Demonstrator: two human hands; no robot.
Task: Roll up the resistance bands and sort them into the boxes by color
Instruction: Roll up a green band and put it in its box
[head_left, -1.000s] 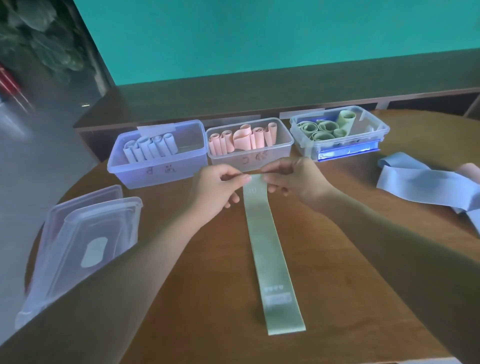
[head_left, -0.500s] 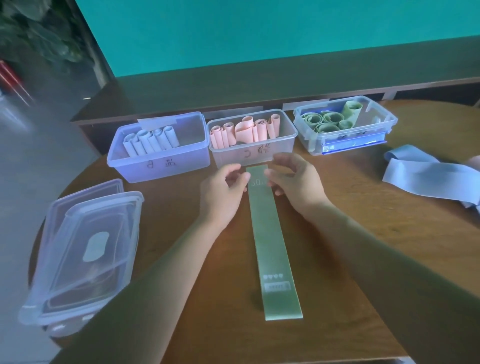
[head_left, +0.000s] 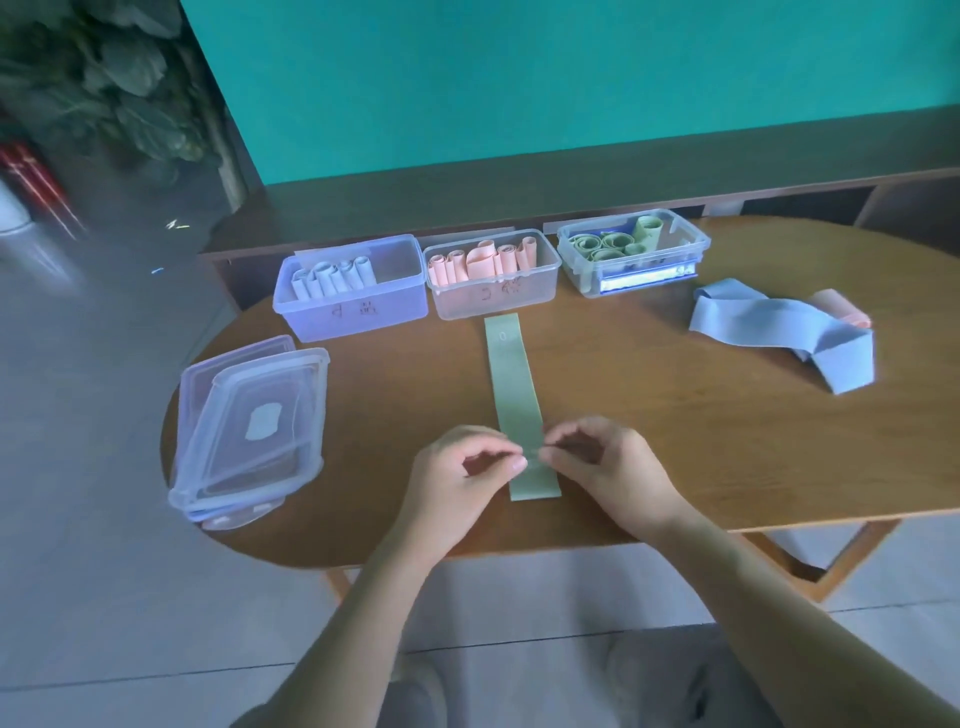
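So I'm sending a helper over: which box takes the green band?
On the wooden table, three clear boxes line the far edge. Take the right-hand box, beside the loose blue band. It alone holds green rolls; the others hold pink and pale blue.

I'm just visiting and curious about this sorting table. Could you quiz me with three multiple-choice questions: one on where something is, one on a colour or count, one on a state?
1. Where do the lids lie?
A. stacked at the table's left
B. on the boxes
C. on the floor

2. How many boxes stand in the row?
A. two
B. three
C. five

3. The green band is:
A. rolled
B. boxed
C. flat, near end pinched

Answers:
1 A, they sit beside the blue box.
2 B, also the pink box and green box.
3 C, left hand and right hand pinch it.
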